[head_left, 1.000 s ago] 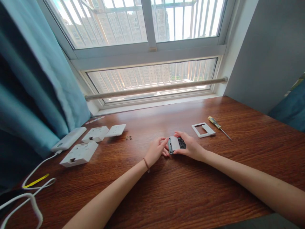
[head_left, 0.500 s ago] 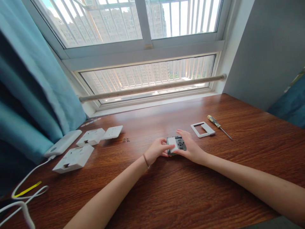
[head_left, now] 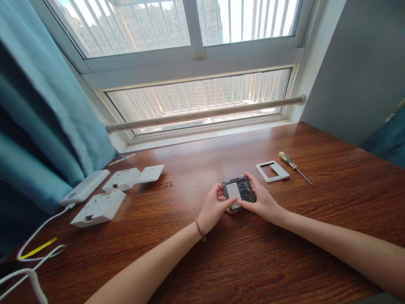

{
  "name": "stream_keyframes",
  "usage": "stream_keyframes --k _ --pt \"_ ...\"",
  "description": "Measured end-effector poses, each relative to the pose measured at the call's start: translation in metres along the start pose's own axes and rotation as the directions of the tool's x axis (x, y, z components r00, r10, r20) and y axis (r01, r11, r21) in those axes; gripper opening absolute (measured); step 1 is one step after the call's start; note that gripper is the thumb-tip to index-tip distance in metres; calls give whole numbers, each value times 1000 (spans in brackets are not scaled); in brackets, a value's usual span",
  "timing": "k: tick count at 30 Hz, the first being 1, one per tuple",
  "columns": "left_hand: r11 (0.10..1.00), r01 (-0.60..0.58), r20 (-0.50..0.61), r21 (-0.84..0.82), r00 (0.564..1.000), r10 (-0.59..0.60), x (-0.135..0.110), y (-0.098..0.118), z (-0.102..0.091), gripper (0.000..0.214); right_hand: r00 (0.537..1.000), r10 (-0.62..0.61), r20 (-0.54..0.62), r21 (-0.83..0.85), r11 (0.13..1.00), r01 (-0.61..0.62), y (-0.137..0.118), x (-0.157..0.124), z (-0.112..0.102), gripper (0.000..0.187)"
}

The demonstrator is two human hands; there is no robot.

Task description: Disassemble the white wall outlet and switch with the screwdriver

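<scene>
Both my hands hold a wall switch module (head_left: 244,189), a dark square body with a white rocker plate (head_left: 233,193) over its left half; the right half shows bare black mechanism. My left hand (head_left: 216,202) grips its left edge, thumb lying on the white plate. My right hand (head_left: 263,198) clasps the right side, with its thumb along the near edge and fingers at the far corner. To the right lies a white switch frame (head_left: 260,172) with one rocker plate (head_left: 279,172) on its right part. The module's underside is hidden.
Beyond the frame lies a screwdriver (head_left: 288,161) with a grey-yellow handle. Several small screws (head_left: 168,184) lie left of my hands. Farther left are a white socket plate (head_left: 151,173), two white mounting boxes (head_left: 121,179), a white power bank (head_left: 85,187), and a cable (head_left: 41,223) with a yellow tie (head_left: 39,248).
The module is lifted and tilted more toward me, showing more of its face. My right fingers have closed in on its right edge. The view has shifted slightly.
</scene>
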State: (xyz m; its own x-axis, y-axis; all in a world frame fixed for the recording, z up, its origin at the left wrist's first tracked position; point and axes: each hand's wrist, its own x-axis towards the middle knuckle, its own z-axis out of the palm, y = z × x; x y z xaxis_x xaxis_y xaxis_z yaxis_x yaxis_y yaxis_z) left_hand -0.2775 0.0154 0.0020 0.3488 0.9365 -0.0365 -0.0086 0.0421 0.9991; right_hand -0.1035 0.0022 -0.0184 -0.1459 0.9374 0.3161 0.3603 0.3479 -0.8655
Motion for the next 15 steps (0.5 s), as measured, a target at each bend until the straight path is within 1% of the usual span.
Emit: stream_keyframes --k 10,15 --pt "996 -1 5 -95 1000 2 0 1 2 42 998 56 -36 42 998 -55 2 -3 6 82" --pt "997 -2 9 -81 1000 2 0 1 3 39 996 73 -47 76 995 -69 2 -4 6 81"
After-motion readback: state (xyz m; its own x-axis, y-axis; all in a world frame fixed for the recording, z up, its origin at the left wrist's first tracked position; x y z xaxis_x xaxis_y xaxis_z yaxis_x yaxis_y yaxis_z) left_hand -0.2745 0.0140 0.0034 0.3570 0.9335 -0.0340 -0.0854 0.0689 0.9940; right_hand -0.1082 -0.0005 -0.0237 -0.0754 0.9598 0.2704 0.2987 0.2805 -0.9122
